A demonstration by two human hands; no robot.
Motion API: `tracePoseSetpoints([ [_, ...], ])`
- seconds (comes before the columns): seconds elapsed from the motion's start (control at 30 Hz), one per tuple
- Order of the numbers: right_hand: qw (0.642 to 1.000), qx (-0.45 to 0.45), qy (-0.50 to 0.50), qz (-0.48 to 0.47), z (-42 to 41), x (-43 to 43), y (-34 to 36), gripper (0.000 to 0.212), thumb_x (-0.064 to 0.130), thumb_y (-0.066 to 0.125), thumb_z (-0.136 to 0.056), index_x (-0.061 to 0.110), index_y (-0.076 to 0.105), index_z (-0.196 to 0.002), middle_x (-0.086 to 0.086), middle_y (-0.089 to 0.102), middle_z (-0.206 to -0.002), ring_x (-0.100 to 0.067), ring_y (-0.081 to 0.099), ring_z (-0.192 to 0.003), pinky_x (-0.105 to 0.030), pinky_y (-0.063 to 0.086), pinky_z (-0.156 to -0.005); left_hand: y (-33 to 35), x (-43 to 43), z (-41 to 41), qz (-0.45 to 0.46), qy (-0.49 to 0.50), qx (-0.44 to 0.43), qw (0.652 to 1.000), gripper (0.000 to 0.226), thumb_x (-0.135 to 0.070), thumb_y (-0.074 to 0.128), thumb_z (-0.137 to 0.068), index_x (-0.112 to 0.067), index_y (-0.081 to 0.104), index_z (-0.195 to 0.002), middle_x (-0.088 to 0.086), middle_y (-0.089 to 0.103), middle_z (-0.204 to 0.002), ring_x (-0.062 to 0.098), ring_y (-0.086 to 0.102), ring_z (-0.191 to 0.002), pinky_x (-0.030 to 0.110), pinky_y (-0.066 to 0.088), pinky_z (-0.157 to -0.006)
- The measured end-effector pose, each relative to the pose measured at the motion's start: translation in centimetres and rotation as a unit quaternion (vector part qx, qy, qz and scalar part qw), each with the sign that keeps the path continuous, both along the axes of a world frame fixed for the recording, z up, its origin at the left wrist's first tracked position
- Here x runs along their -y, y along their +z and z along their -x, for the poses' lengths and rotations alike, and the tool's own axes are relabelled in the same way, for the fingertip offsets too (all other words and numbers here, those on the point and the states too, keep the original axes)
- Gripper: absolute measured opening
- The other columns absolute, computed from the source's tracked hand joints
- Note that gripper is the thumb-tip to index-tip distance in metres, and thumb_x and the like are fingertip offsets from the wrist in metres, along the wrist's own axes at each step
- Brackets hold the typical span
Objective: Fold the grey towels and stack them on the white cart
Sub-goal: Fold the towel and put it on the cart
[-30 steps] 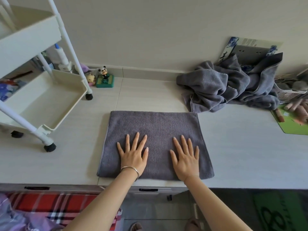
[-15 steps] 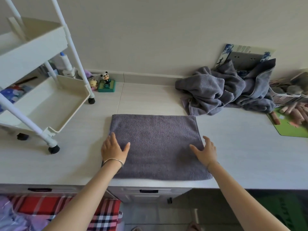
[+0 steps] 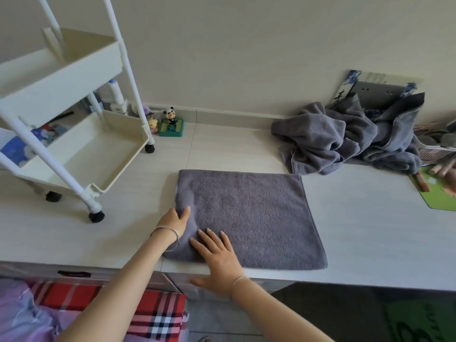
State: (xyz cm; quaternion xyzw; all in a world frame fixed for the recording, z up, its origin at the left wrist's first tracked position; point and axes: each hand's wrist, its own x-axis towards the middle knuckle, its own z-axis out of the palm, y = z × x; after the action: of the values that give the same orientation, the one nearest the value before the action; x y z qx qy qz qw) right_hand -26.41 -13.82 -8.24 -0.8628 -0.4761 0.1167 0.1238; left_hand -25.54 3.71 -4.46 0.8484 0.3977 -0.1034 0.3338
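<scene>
A folded grey towel (image 3: 251, 218) lies flat on the pale counter (image 3: 370, 230) in front of me. My left hand (image 3: 174, 222) grips its left edge, thumb on top and fingers tucked under the cloth. My right hand (image 3: 217, 257) lies flat on the towel's near left corner with straight fingers. A heap of unfolded grey towels (image 3: 345, 139) sits at the back right against the wall. The white cart (image 3: 74, 149) stands on the counter at the left, and its lower tray holds nothing.
A panda figurine on a green base (image 3: 170, 123) and small toys stand by the cart's back wheel. A green mat with small items (image 3: 436, 191) and a basket lie at the far right. A red plaid cloth (image 3: 153, 314) is below the counter edge.
My right hand has crossed from the towel's right edge to its near left corner. My left hand has closed on the left edge, where it only rested before.
</scene>
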Motion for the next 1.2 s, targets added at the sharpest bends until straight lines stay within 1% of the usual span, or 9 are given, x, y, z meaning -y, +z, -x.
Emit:
tracePoseSetpoints([
  [0.17, 0.988, 0.020, -0.150, -0.041, 1.1, -2.3, 0.5, 0.083, 0.064, 0.047, -0.069, 0.014, 0.043, -0.135, 0.003, 0.058, -0.131, -0.017, 0.056, -0.120, -0.046, 0.047, -0.097, 0.5, -0.8, 0.0, 0.133, 0.041, -0.001, 0.990, 0.055, -0.038, 0.059, -0.089, 0.004, 0.046, -0.122, 0.021, 0.058, -0.120, 0.033, 0.057, -0.107, 0.038, 0.046, -0.092],
  [0.33, 0.942, -0.172, -0.214, -0.195, -0.6, -0.1, 3.2, 0.049, 0.017, 0.063, -0.081, 0.016, 0.054, -0.130, -0.004, 0.070, -0.110, -0.017, 0.065, -0.097, -0.029, 0.049, -0.081, 2.7, -0.8, -0.3, 0.338, 0.038, 0.117, 0.933, 0.060, -0.060, 0.045, -0.088, -0.009, 0.058, -0.114, 0.012, 0.069, -0.102, 0.025, 0.067, -0.093, 0.040, 0.052, -0.089],
  [0.43, 0.856, -0.310, -0.293, -0.291, -2.3, 2.4, 6.5, 0.002, 0.017, 0.066, -0.087, 0.018, 0.065, -0.086, 0.014, 0.064, -0.061, 0.004, 0.053, -0.059, -0.023, 0.045, -0.057, 2.9, -0.1, -1.0, 0.320, 0.018, 0.206, 0.924, 0.058, -0.064, 0.021, -0.092, -0.025, 0.055, -0.119, 0.004, 0.057, -0.125, 0.019, 0.055, -0.114, 0.038, 0.040, -0.102],
  [0.47, 0.830, -0.338, -0.318, -0.311, -3.0, 3.3, 7.6, 0.015, 0.017, 0.065, -0.088, 0.017, 0.059, -0.074, 0.013, 0.054, -0.051, 0.003, 0.044, -0.052, -0.019, 0.038, -0.052, 2.7, 0.4, -1.4, 0.303, -0.002, 0.225, 0.926, 0.058, -0.067, 0.025, -0.090, -0.029, 0.047, -0.127, 0.001, 0.049, -0.134, 0.016, 0.049, -0.120, 0.036, 0.036, -0.104],
  [0.57, 0.780, -0.398, -0.345, -0.338, -4.6, 6.5, 10.8, 0.021, 0.026, 0.058, -0.091, 0.009, 0.059, -0.079, -0.002, 0.055, -0.066, -0.016, 0.051, -0.068, -0.027, 0.042, -0.061, 3.0, 2.5, -2.5, 0.266, -0.032, 0.260, 0.927, 0.092, -0.071, 0.046, -0.070, -0.031, 0.017, -0.146, -0.003, 0.030, -0.147, 0.010, 0.035, -0.131, 0.031, 0.029, -0.109],
  [0.67, 0.713, -0.431, -0.389, -0.394, -5.5, 10.2, 11.7, 0.009, 0.033, 0.056, -0.089, 0.026, 0.062, -0.089, 0.018, 0.069, -0.084, -0.002, 0.064, -0.084, -0.013, 0.050, -0.075, 3.5, 4.7, -4.7, 0.245, -0.052, 0.293, 0.923, 0.098, -0.057, 0.062, -0.075, -0.025, 0.007, -0.149, -0.002, 0.016, -0.155, 0.012, 0.021, -0.141, 0.032, 0.022, -0.115],
  [0.77, 0.621, -0.440, -0.479, -0.437, -5.8, 14.0, 11.7, 0.020, 0.047, 0.058, -0.081, 0.031, 0.057, -0.093, 0.011, 0.065, -0.100, -0.012, 0.061, -0.097, -0.031, 0.048, -0.094, 3.9, 6.8, -7.2, 0.223, -0.098, 0.302, 0.922, 0.097, -0.049, 0.065, -0.080, -0.020, 0.005, -0.150, -0.001, 0.013, -0.156, 0.013, 0.015, -0.143, 0.030, 0.019, -0.114],
  [0.93, 0.494, -0.448, -0.622, -0.411, -4.6, 18.6, 7.1, 0.049, 0.055, 0.055, -0.085, 0.015, 0.053, -0.113, -0.003, 0.062, -0.098, -0.022, 0.060, -0.090, -0.041, 0.052, -0.085, 2.1, 9.3, -10.2, 0.220, -0.180, 0.168, 0.944, 0.081, -0.059, 0.059, -0.080, -0.020, 0.028, -0.144, -0.002, 0.035, -0.148, 0.014, 0.034, -0.135, 0.023, 0.028, -0.106],
  [1.2, 0.524, -0.436, -0.630, -0.372, -5.7, 21.0, 4.6, 0.036, 0.052, 0.057, -0.086, 0.017, 0.062, -0.095, -0.006, 0.069, -0.095, -0.022, 0.064, -0.090, -0.033, 0.051, -0.075, 0.3, 9.9, -11.1, 0.128, -0.229, 0.067, 0.963, 0.053, -0.054, 0.061, -0.081, -0.013, 0.057, -0.115, 0.003, 0.064, -0.115, 0.020, 0.059, -0.103, 0.031, 0.046, -0.090],
])
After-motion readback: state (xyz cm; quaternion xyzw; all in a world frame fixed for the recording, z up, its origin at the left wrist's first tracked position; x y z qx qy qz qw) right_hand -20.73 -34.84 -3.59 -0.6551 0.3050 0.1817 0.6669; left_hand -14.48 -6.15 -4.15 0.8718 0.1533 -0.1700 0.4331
